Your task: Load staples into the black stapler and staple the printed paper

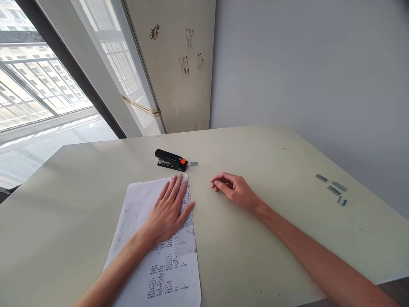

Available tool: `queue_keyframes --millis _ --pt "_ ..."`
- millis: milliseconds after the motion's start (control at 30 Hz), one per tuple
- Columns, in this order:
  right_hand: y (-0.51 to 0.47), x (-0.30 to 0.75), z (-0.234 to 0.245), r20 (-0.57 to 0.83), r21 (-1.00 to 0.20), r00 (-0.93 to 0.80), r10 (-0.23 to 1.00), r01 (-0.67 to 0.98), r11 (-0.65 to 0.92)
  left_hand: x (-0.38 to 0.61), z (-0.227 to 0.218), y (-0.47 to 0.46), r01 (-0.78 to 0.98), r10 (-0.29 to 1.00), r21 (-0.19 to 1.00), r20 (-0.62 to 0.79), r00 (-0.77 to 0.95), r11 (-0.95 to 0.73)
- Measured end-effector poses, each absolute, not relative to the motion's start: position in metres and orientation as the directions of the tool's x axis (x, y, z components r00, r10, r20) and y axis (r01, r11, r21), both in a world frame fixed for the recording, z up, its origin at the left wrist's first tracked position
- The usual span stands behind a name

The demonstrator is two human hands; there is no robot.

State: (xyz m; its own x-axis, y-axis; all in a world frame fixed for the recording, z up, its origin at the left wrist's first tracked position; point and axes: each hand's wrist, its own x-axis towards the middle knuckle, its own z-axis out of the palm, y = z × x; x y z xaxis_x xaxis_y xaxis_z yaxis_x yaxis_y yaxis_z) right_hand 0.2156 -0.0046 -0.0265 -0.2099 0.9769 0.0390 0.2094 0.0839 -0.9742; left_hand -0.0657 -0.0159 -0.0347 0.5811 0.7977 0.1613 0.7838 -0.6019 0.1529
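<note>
My left hand (pixel 171 211) lies flat on sheets of printed paper (pixel 166 277), its fingers stretched out near the top right corner. Text and small pictures show on the paper, partly covered by the hand and forearm. To the right of the paper, my right hand (pixel 233 187) rests by the table surface with its fingers curled in and the thumb against them. Nothing shows between its fingertips. Just beyond the paper's top edge lies a black stapler (pixel 171 160) with an orange patch at its right end. One short strip of staples (pixel 194 163) sits beside that end.
Several more strips of staples (pixel 334 190) lie towards the right edge of the pale table (pixel 255 256). A few tiny loose bits (pixel 281 147) are near the far right. Behind the table stand a refrigerator (pixel 179 98), a grey wall (pixel 303 64) and a window (pixel 41 81).
</note>
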Motion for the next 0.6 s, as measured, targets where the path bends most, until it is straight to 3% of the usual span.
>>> queue_keyframes --millis 267,600 --pt "-0.003 0.218 -0.025 0.044 -0.977 -0.199 0.979 0.194 0.083 -0.068 -0.016 0.000 0.821 0.867 0.281 0.137 0.478 -0.497" --pt "-0.001 0.222 -0.031 0.097 -0.977 -0.215 0.972 0.165 0.134 -0.053 -0.014 0.015 0.785 0.773 0.063 0.239 0.588 -0.616"
